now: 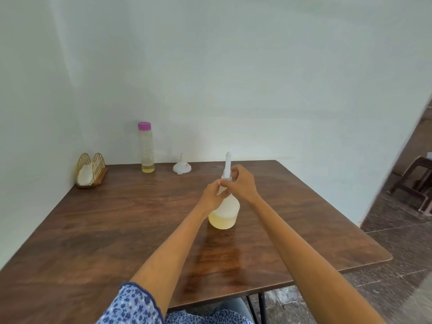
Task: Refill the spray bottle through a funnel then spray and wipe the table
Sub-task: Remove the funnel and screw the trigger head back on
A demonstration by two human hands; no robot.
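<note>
Fingers (216, 186) of the left hand (212, 195) curl narrowly around the neck of the spray bottle (225, 212), pinching it just below the white spray head (227, 168). Fingers of the right hand (243, 182) wrap around the collar of that spray head from the other side, so both hands meet at the top of the bottle, near the middle of the frame. Whether the head is fully seated on the neck cannot be told, since the hands cover the joint.

At the far left of the frame, against the wall, a gold wire holder (91, 170) on a wooden base stands on the surface (105, 230) with a white cloth (84, 176) tucked into it. To its right, near the back edge, a tall clear bottle (147, 148) with a pink cap stands upright, with a little pale yellow liquid in its bottom. Further right, a white funnel (181, 166) rests mouth down with its spout pointing up, well apart from the hands.

Next comes the spray bottle itself, upright on the dark wooden surface at centre frame, translucent and round-bodied, with pale yellow liquid filling its lower part. Both bare forearms reach in from the bottom of the frame, and a blue floral sleeve (135, 305) shows at the lower left.

At the right edge of the frame, beyond the surface, a brown plastic stool (416, 181) stands on the tiled floor.
</note>
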